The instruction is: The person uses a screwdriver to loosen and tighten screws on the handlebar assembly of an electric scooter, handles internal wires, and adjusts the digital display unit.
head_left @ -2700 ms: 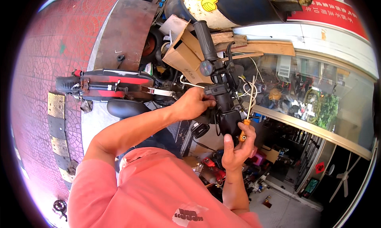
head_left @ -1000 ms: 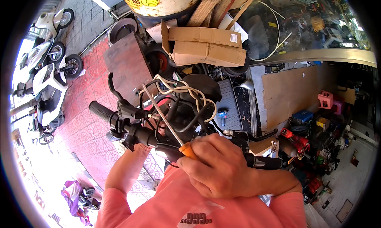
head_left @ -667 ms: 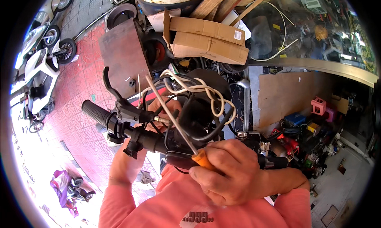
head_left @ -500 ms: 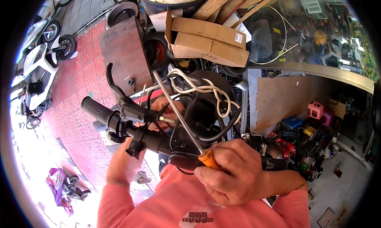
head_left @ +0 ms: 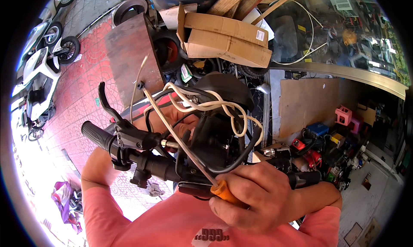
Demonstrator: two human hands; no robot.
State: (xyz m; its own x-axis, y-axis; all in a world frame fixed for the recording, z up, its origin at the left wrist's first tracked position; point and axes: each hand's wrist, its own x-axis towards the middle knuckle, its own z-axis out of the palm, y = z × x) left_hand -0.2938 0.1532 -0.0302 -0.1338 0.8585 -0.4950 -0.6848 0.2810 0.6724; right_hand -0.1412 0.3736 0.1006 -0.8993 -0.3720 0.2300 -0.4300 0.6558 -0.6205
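My right hand [head_left: 254, 197] is closed round the orange handle of a screwdriver [head_left: 172, 131]. Its long metal shaft slants up to the left over the handlebar [head_left: 161, 164]. Behind the bar my left hand [head_left: 172, 120] is partly covered by black cables; its fingers look curled, but what they grip is hidden. The bar carries a black rubber grip [head_left: 100, 134] and a brake lever [head_left: 111, 101]. Looped cream cable [head_left: 215, 104] lies across black wires at the front of the bike. A thin pale cable [head_left: 137, 84] stands up left of the screwdriver's tip.
Beyond the bike lie a cardboard box [head_left: 226, 37], a rusty metal sheet [head_left: 131, 60] and a tyre [head_left: 170, 49]. A glass case [head_left: 309, 36] stands at far right, with tools and red parts [head_left: 312, 156] below it. Motorbikes [head_left: 43, 70] are parked at left.
The handlebar's left end has moved left and slightly down in view. My left forearm has swung out to the left. The thin pale cable now rises higher beside the screwdriver, whose tip sits lower and farther left.
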